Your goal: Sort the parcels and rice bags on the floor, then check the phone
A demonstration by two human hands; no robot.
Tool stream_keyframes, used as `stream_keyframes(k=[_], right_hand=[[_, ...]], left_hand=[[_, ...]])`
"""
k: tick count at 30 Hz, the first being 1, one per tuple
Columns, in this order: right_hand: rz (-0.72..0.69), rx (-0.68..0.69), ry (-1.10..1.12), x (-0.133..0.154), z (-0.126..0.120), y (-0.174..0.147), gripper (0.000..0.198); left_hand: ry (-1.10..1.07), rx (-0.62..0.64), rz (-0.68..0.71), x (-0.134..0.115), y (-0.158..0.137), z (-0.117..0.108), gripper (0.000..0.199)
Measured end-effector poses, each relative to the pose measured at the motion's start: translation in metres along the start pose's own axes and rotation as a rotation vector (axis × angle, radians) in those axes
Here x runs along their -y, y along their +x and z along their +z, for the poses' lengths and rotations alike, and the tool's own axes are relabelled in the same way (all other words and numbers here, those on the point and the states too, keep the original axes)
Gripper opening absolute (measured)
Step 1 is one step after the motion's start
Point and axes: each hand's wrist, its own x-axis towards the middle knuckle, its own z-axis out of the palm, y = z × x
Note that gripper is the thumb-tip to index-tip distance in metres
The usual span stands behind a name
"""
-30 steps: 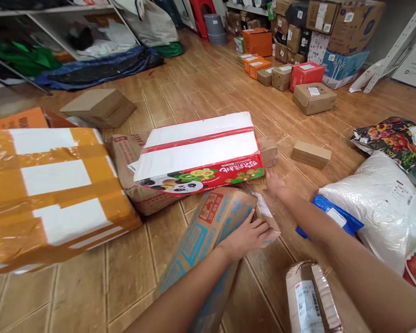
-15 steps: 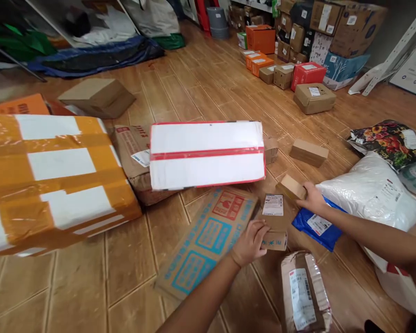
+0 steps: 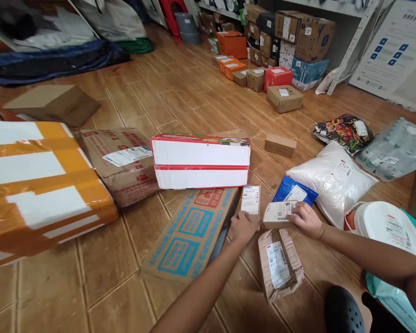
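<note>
left hand (image 3: 244, 228): grip closed on near end of narrow box (image 3: 251, 201), label up, right beside long carton (image 3: 194, 233) on the floor (image 3: 104, 291). right hand (image 3: 305, 220): grip clamped on right end of small box (image 3: 275, 213), between blue packet (image 3: 294, 189) and wrapped parcel (image 3: 279, 263).

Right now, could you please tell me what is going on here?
Someone is handling two small boxes, one with each hand. The left hand is at the near end of a slim labelled cardboard box; the right hand holds the right end of a white-labelled box. A blue mailer lies just beyond the latter, a crumpled brown parcel nearer the person, and a long blue-printed carton to the left.
</note>
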Motion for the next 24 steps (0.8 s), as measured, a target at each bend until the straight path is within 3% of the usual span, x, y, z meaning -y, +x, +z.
stream_keyframes(k=[3,6,12,16,19,22,24], right_hand=[[0.097,0.065,-0.003,-0.005,0.004,0.009,0.032],[0.178,0.146,0.026,-0.010,0.021,0.024,0.035],[0.259,0.343,0.222,0.011,0.079,0.071,0.035],[0.376,0.433,0.413,0.036,0.092,0.069,0.047],[0.632,0.408,0.492,0.061,0.081,0.031,0.067],[1.059,0.383,0.525,0.088,0.069,-0.022,0.086],[1.308,0.406,0.630,0.100,0.068,-0.052,0.087]], left_hand=[[0.019,-0.004,-0.119,-0.025,0.007,0.008,0.085],[0.014,-0.002,-0.065,-0.026,0.006,0.007,0.105],[-0.093,0.051,0.183,0.039,-0.021,-0.011,0.120],[-0.209,-0.001,0.244,0.074,-0.040,-0.014,0.134],[-0.275,-0.062,0.303,0.077,-0.041,-0.011,0.125],[-0.306,-0.120,0.326,0.067,-0.037,-0.007,0.098],[-0.305,-0.145,0.328,0.058,-0.033,-0.006,0.097]])
